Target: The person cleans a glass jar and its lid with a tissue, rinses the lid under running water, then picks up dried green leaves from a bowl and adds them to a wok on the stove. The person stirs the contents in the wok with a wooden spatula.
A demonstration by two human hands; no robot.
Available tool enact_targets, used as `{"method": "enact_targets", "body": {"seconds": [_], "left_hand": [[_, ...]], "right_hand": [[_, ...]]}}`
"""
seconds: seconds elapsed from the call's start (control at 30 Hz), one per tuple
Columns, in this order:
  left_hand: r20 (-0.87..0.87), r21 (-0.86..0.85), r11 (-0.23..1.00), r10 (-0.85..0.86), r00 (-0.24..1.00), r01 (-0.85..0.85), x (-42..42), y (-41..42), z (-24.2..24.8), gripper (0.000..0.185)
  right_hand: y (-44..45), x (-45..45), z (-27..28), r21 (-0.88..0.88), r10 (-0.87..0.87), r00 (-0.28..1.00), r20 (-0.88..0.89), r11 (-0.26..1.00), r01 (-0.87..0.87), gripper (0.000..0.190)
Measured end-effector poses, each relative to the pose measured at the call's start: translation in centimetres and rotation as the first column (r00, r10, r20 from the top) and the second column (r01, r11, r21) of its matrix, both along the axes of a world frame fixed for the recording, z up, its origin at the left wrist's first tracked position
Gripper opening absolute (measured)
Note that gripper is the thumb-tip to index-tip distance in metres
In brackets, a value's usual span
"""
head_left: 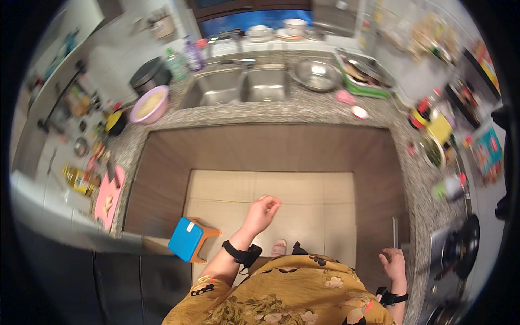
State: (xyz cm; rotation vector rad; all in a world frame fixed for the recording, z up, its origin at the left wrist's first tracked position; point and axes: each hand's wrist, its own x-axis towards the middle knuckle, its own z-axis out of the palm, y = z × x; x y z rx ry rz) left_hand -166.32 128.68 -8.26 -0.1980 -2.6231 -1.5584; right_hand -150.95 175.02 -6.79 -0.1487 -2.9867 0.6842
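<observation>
My left hand [262,213] is in front of my body, above the tiled floor [300,191]. Its fingers curl in against the thumb, and nothing shows between them. Lower right, my right hand [393,262] hangs beside the cabinet's metal handle [395,232], close to the counter edge. Its fingers are loosely bent and apart, and I see nothing in it; whether it touches the cabinet I cannot tell. A black strap with a device [243,252] is on the left forearm, another strap [393,298] on the right wrist.
A blue-topped stool [186,239] stands left of me. The granite counter [252,111] carries a double sink [266,85], a steel bowl [317,75], a pink basin [149,105] and a pink cutting board [107,203] with a knife [111,172]. A wok [467,248] sits on the right-hand stove.
</observation>
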Motion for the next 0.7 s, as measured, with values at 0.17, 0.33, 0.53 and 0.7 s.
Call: {"method": "enact_targets", "body": {"seconds": [0.17, 0.33, 0.53, 0.7], "left_hand": [[0.072, -0.121, 0.901, 0.427, 0.901, -0.417, 4.7, -14.0, -0.4, 0.015], [0.11, -0.133, 0.734, 0.679, 0.726, -0.666, 10.0, -22.0, -1.7, 0.027], [0.102, -0.081, 0.629, 0.777, 0.621, -0.773, 6.0, -24.7, -1.4, 0.04], [-0.033, -0.055, 0.661, 0.748, 0.663, -0.748, -6.1, -26.3, 1.8, 0.039]], "right_hand": [[-8.8, -10.9, -1.2, 0.108, 0.176, 0.981, -0.086, 0.98, -0.166, 0.018], [-17.4, -20.1, -0.2, 0.007, 0.315, 0.921, -0.228, 0.947, -0.322, 0.03], [-22.5, -29.8, 0.9, -0.344, 0.181, 0.967, -0.178, 0.91, -0.233, 0.043], [-26.0, -38.5, 0.8, -0.591, 0.15, 0.979, -0.139, 0.78, -0.204, 0.044]]}}
